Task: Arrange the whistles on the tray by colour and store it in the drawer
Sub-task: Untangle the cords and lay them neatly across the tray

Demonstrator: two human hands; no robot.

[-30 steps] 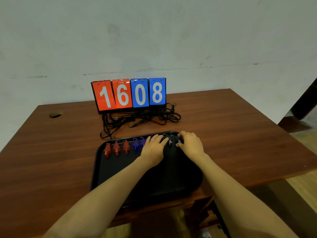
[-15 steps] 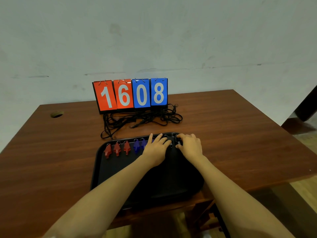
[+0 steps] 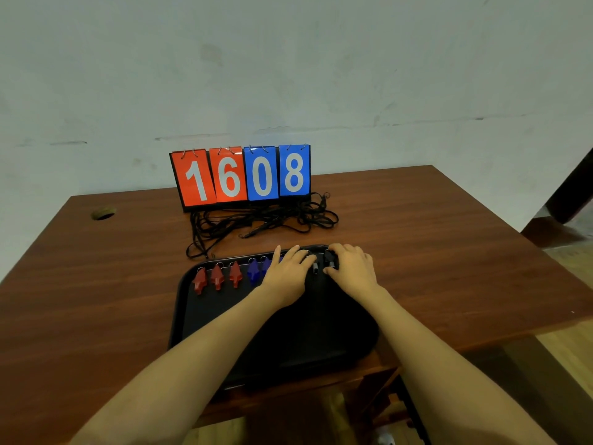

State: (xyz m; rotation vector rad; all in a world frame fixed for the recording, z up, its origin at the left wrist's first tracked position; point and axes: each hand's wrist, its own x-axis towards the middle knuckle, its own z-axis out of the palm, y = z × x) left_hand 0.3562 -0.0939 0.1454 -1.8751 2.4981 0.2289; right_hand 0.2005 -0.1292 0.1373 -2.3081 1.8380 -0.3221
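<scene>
Black whistle (image 3: 330,261) at the far right of the tray (image 3: 179,316) is pinched by the right grip (image 3: 351,268), fingers curled. The left grip (image 3: 287,274) is laid flat just left of it, fingers spread, partly over the blue whistles (image 3: 253,273). Black ones are best lined up right of blue, spaced like the red whistles (image 3: 217,277) at far left. Since half a second ago, both grips are barely shifted and the red and blue rows are unmoved.

red whistles (image 3: 217,277), blue whistles (image 3: 257,270), black tray (image 3: 205,319), brown table (image 3: 449,252)
</scene>
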